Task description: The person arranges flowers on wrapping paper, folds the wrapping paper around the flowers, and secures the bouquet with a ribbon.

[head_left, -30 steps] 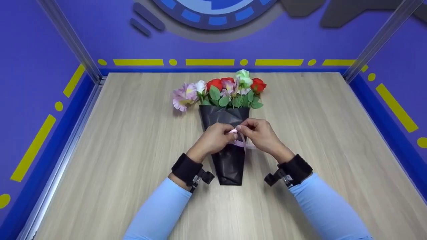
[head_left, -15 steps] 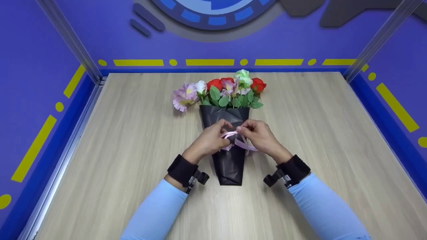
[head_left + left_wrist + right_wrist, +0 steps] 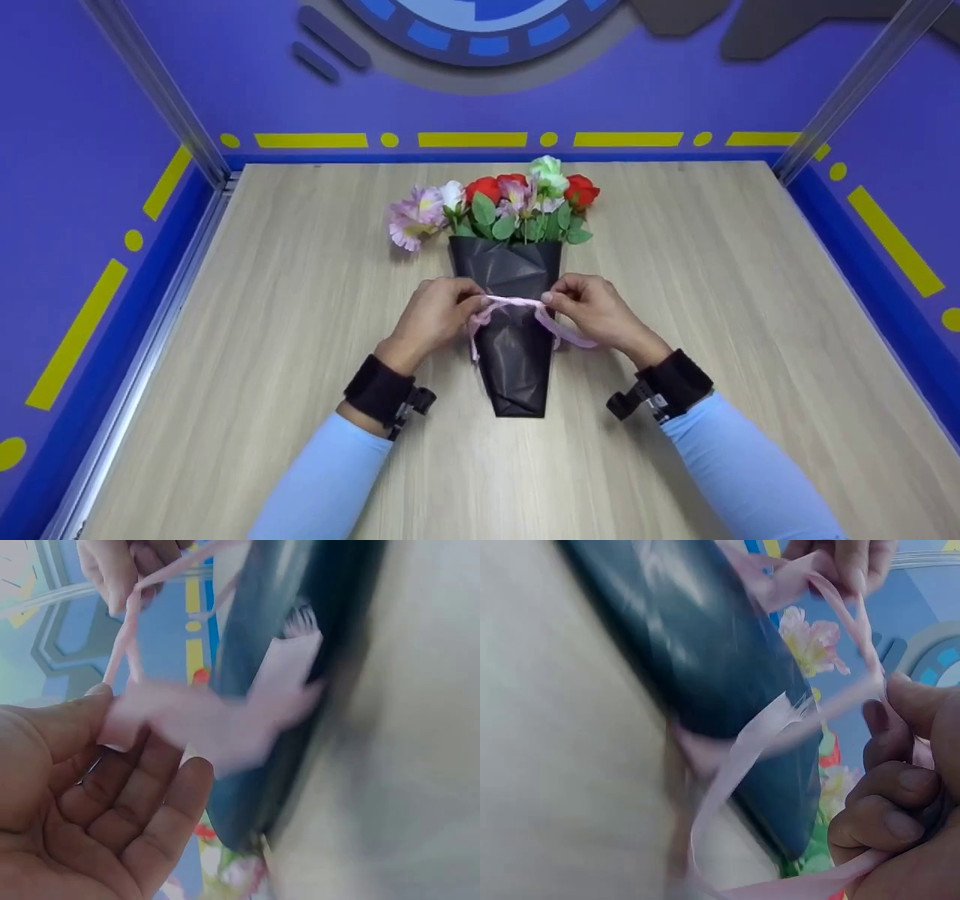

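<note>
A bouquet wrapped in black paper lies on the table, its flowers at the far end: red, white, pale green and lilac blooms with green leaves. Across the wrap's middle runs a pink ribbon. My left hand pinches it at the left edge between thumb and fingers. On the opposite edge, the thumb and forefinger of my right hand pinch it too. The ribbon is stretched between both hands, and loose ends hang on either side. In the left wrist view, the hanging ribbon is blurred.
Pale wooden table surrounds the bouquet. Blue printed panels with yellow marks rise behind and at both sides. Metal posts stand at the back corners. Each wrist wears a black strap with a small camera.
My left hand has moved left and slightly down, drawing the ribbon out from a small bunched loop into a taut line. My right hand has shifted slightly right. The bouquet stays in place.
</note>
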Demonstrator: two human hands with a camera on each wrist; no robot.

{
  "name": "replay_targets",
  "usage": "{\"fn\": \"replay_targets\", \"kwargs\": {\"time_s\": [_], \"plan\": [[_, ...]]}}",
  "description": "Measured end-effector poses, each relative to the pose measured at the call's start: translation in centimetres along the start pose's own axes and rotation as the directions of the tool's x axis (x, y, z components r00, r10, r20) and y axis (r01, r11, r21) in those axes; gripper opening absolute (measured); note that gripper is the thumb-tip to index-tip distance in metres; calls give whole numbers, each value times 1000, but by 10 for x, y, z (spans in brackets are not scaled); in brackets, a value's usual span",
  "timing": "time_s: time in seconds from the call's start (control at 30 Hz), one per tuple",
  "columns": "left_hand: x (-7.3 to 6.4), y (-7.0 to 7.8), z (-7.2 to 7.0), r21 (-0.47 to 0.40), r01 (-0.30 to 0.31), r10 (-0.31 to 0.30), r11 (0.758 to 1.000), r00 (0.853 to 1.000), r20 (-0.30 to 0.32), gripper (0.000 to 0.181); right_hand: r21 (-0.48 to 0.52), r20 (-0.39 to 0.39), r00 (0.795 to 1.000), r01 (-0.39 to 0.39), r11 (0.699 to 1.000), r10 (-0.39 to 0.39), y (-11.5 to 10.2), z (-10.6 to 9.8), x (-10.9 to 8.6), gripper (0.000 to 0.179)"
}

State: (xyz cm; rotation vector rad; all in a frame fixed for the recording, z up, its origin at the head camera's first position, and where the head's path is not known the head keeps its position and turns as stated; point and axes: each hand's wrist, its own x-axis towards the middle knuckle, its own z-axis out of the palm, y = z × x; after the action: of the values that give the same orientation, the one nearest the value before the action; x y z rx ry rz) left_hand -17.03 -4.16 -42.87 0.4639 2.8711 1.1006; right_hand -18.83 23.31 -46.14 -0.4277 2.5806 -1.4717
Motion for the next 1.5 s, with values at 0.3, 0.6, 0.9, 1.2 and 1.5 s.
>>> {"fn": "replay_targets", "kwargs": {"time_s": [0.3,0.6,0.9,1.2,1.5], "plan": [[-12,-33,-15,-300,103,-80,948,993,88,16,-130,77,997,-16,991,27,24,-27,-21,14],[-18,-49,-34,-349,165,-84,923,968,235,22,-134,49,997,-51,990,58,41,-33,-28,23],[-28,-53,-36,-64,108,-74,992,915,397,24,-247,108,990,-59,967,88,47,-36,-34,14],[-23,-20,-4,94,52,-88,994,898,431,32,-313,166,985,89,946,-38,29,-3,-31,39],[-14,-15,-1,33,6,-17,999,933,358,23,-198,88,996,40,979,-22,32,1,-37,18]]}}
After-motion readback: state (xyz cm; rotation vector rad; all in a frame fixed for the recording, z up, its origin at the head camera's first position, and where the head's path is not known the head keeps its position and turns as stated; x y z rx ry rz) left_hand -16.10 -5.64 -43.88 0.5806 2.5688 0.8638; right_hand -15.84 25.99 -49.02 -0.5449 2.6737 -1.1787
